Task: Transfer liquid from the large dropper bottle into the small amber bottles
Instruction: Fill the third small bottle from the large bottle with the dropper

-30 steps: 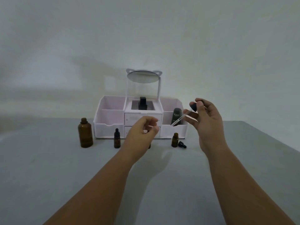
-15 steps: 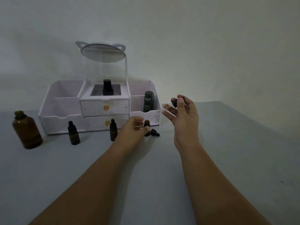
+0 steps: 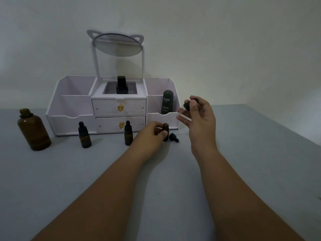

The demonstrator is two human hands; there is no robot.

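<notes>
My left hand [image 3: 150, 134] grips an uncapped small amber bottle [image 3: 165, 130] standing on the grey table [image 3: 243, 153]. My right hand [image 3: 199, 119] pinches the black bulb of a glass dropper [image 3: 186, 106], tilted so that its thin tip sits right at that bottle's mouth. The bottle's black cap [image 3: 173, 137] lies beside it on the right. Two capped small amber bottles [image 3: 84, 137] [image 3: 128, 135] stand further left. The large amber bottle [image 3: 33, 130] stands open at the far left.
A white organiser [image 3: 111, 112] with two drawers and a round mirror [image 3: 118, 44] stands against the wall behind the bottles. It holds a dark green tube [image 3: 167, 104] on the right and a black item [image 3: 121, 84] in the middle. The table's right edge runs diagonally.
My left hand came down and closed around the uncapped small bottle. My right hand lowered the dropper so that its tip reaches the bottle's mouth. The view shifted left and right between frames.
</notes>
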